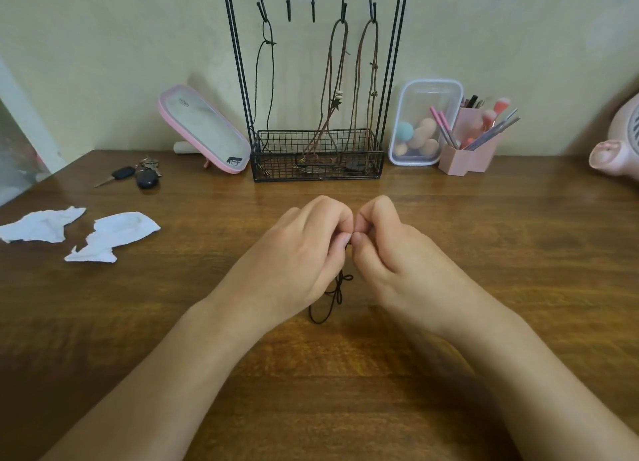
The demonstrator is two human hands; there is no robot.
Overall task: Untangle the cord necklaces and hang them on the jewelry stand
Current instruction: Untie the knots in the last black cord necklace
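Left hand [304,253] and right hand [389,253] pinch the black cord [337,289] between meeting fingertips — its knotted length trails toward the wrists; jewelry stand [276,165] directly beyond.

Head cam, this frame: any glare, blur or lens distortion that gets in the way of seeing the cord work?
Head view: light is soft and even, with no glare on the table and only faint shadows under the forearms. Head view: wide-angle bending bows the top bar of the jewelry stand. Head view: left hand and right hand are sharp; the black cord shows below them, its pinch point hidden.
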